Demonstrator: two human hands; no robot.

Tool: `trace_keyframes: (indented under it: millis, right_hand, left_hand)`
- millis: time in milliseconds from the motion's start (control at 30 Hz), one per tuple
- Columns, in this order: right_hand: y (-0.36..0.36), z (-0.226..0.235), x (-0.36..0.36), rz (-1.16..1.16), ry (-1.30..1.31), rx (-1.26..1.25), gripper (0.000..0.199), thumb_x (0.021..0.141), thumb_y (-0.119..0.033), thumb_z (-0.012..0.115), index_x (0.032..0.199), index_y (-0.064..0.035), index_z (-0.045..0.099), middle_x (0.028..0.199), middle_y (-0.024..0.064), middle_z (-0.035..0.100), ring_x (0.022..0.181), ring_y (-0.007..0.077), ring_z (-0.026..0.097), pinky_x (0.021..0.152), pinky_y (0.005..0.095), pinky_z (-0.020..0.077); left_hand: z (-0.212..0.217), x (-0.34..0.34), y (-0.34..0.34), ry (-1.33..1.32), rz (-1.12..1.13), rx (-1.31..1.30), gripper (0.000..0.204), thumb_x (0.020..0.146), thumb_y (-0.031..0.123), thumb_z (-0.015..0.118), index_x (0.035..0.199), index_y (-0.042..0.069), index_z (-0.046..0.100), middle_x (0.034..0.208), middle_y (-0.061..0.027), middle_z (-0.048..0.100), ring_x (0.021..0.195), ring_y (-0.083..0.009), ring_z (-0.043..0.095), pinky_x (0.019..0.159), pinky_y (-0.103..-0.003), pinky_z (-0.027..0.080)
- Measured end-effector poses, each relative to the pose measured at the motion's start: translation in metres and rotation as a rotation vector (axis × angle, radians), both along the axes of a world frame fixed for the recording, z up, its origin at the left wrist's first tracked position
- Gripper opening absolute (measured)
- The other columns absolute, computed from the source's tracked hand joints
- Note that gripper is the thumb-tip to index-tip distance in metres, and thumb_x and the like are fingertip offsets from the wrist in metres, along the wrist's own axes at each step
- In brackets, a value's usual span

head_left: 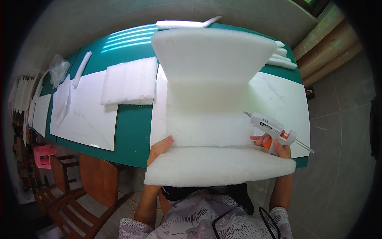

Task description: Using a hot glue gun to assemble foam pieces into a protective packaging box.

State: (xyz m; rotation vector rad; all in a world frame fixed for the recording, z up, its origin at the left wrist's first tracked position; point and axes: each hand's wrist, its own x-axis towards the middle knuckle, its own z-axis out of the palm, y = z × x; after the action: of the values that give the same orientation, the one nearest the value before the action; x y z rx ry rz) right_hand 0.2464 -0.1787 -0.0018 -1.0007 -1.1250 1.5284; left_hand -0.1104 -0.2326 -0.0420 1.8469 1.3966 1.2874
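A white foam assembly lies before me: a flat base (211, 127), a raised panel (215, 55) at the far end and a front panel (219, 165) tilted toward my body. At the left end of the front seam, my left hand (160, 149) grips the foam edge, its wrist hidden by the front panel. A white and grey hot glue gun (270, 126) sits in my right hand (280, 149), fingers by its orange trigger. Its nozzle points up and left over the base. A clear glue stick (305, 146) sticks out of its rear.
White marble-patterned boards (85, 115) lie on the green table (133, 127). A square foam sheet (131, 81) rests left of the assembly. Foam strips (283, 59) lie at the far right, a crumpled plastic bag (59, 68) at far left. Wooden chairs (99, 179) stand at the near left.
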Motion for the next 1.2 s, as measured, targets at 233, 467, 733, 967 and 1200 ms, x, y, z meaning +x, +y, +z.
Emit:
trace_keyframes:
  millis: [233,467,733,967,1200]
  right_hand:
    - [0.032,0.023,0.016,0.187,-0.234,0.074,0.036,0.093,-0.034,0.058,0.104,-0.0005,0.061,0.091,0.0098,0.063,0.099,0.0281,0.063,0.097,0.0479,0.0437]
    - [0.029,0.006,0.008,0.171,-0.261,-0.060,0.033,0.090,-0.033,0.060,0.101,-0.0024,0.062,0.095,0.0095,0.063,0.097,0.0258,0.062,0.092,0.0419,0.0444]
    - [0.021,-0.004,-0.003,0.234,-0.204,0.009,0.030,0.092,-0.030,0.058,0.102,-0.0018,0.062,0.102,0.0113,0.064,0.098,0.0247,0.062,0.090,0.0404,0.0448]
    - [0.018,0.001,-0.012,0.233,-0.149,0.101,0.026,0.095,-0.023,0.052,0.102,0.0007,0.060,0.104,0.0145,0.063,0.098,0.0240,0.061,0.092,0.0411,0.0461]
    - [0.112,0.034,0.040,-0.142,-0.086,0.426,0.029,0.096,-0.033,0.052,0.089,-0.0053,0.058,0.089,0.0114,0.064,0.106,0.0294,0.061,0.101,0.0450,0.0447]
  left_hand:
    - [-0.032,-0.019,0.000,-0.010,-0.089,-0.013,0.043,0.086,0.010,0.062,0.127,-0.002,0.053,0.125,-0.0212,0.058,0.116,-0.0329,0.057,0.098,-0.038,0.046]
    - [0.006,-0.014,0.005,0.016,-0.057,-0.098,0.057,0.076,0.005,0.072,0.128,-0.002,0.051,0.127,-0.0193,0.057,0.115,-0.0327,0.057,0.097,-0.038,0.047]
    - [0.008,-0.036,0.018,0.119,-0.029,-0.075,0.055,0.069,-0.005,0.072,0.121,0.000,0.053,0.124,-0.0167,0.057,0.116,-0.0321,0.055,0.097,-0.038,0.044]
    - [0.024,-0.047,0.028,0.163,-0.104,-0.126,0.058,0.070,-0.003,0.075,0.123,0.001,0.051,0.128,-0.0183,0.053,0.118,-0.0327,0.053,0.098,-0.040,0.043]
    - [0.025,-0.042,0.021,0.141,-0.083,-0.065,0.058,0.072,0.000,0.077,0.124,0.001,0.051,0.128,-0.0177,0.053,0.120,-0.0338,0.052,0.100,-0.041,0.041]
